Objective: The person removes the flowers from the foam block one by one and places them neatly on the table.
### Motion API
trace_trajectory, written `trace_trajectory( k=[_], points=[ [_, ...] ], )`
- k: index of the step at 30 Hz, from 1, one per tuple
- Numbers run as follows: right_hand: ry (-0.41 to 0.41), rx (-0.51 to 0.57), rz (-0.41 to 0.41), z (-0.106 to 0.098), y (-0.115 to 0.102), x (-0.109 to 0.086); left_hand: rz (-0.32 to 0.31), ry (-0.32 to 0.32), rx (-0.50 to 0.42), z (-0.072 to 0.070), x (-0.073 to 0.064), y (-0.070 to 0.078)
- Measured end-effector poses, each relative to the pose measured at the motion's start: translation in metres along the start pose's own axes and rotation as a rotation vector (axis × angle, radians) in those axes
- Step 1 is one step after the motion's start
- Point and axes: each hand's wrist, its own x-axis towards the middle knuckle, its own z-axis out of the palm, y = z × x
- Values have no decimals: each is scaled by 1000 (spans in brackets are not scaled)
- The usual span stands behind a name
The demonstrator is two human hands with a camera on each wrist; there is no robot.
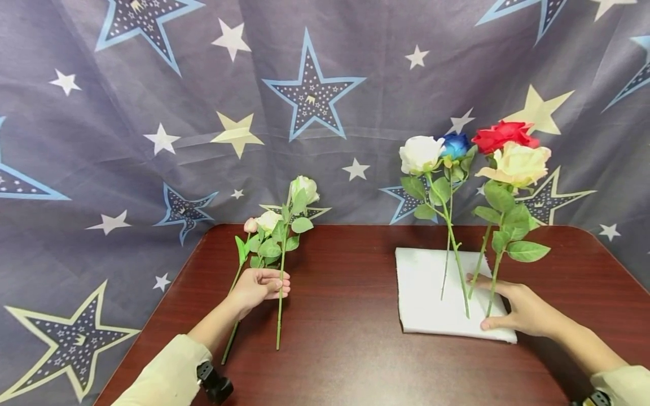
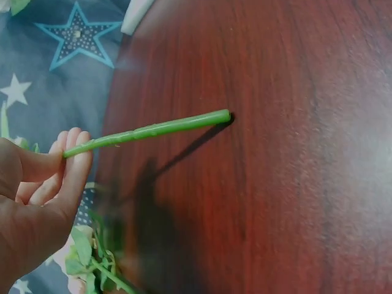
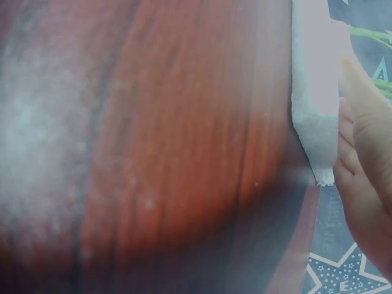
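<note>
In the head view my left hand (image 1: 258, 290) pinches the green stem of a pale white rose (image 1: 306, 190) between thumb and fingers. Its stem (image 2: 153, 129) juts beyond the fingers over the table in the left wrist view. My right hand (image 1: 530, 309) rests on the right side of a white foam board (image 1: 421, 318), thumb and fingers spread around the lower stems. Standing in that board are a white rose (image 1: 420, 154), a blue rose (image 1: 455, 145), a red rose (image 1: 504, 136) and a cream rose (image 1: 518, 164).
Behind my left hand another white flower (image 1: 269, 220) and a pink bud (image 1: 250, 225) lie on the brown table (image 1: 345, 299), stems toward me. A grey curtain (image 1: 355, 56) with stars hangs behind the table's far edge.
</note>
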Motion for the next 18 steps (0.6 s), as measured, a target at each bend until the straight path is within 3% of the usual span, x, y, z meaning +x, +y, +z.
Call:
trace_trajectory(
  k=[18],
  points=[
    [5, -13, 0, 1, 2, -2, -214, 27, -49, -10, -3, -16]
  ],
)
